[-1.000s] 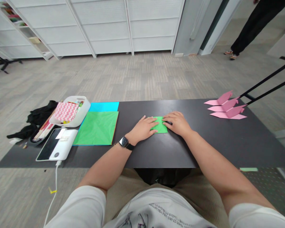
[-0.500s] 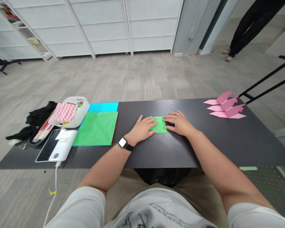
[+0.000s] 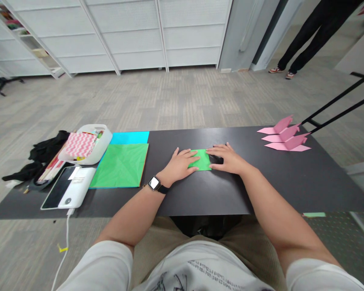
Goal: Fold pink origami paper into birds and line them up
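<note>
A small green folded paper point(image 3: 202, 160) lies flat on the dark table in front of me. My left hand point(image 3: 179, 165), with a watch on its wrist, rests with fingers apart over the paper's left side. At the right edge of that paper, my right hand point(image 3: 226, 158) touches with its fingertips, thumb and fingers spread. Parts of the paper are hidden under the fingers. Further left is a stack of larger coloured sheets, a green sheet point(image 3: 121, 165) on top and a blue sheet point(image 3: 131, 137) showing behind it.
Three pink folded paper birds point(image 3: 286, 135) stand on the right of the table point(image 3: 230, 198). To the left are a white basket point(image 3: 104, 143), a white power bank point(image 3: 80, 188) with a cable, and a black cloth point(image 3: 50, 145). A person point(image 3: 314, 38) stands beyond, at upper right.
My view has shifted slightly, so the table's things appear a little further left. Both hands stay on the green paper. The standing person's legs and feet have moved left.
</note>
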`<state>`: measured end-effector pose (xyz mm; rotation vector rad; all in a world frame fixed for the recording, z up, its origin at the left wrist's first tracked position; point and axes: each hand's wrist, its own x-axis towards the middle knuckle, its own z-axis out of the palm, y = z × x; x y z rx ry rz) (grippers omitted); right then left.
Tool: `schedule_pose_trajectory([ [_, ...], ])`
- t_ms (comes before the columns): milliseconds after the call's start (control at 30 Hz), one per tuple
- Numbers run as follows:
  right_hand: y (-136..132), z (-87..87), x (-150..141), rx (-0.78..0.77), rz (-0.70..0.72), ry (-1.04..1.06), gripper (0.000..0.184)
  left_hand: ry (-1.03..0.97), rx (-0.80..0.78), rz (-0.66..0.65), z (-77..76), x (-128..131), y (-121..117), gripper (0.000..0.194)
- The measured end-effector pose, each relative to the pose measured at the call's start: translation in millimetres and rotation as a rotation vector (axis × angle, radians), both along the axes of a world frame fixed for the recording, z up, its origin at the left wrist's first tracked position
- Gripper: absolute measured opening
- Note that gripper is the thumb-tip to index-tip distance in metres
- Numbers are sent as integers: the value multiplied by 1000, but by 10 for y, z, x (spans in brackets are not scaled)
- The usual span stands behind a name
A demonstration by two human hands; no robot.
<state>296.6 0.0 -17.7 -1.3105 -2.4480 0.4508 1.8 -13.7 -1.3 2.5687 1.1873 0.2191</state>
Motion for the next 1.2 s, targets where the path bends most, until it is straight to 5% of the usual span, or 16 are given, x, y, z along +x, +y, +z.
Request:
schedule_pose_trajectory([
  [100,35,-13,-41,66,-96,64,48,-1,-8,2,10,5,-3,46],
  [300,75,-139,-127,102,-163,-19,66,-8,-17,11,-7,2,0,46],
  [1000,255,-221,-362,309,-586,-34,46,-15,-18,15,-24,4,3,44],
  [1100,256,-169,-297,343,-584,20,41,-28,-8,8,-28,-11,12,43],
  [1200,198,-79,-239,313,-423,67,36,-37,0,-4,-39,-32,29,43],
])
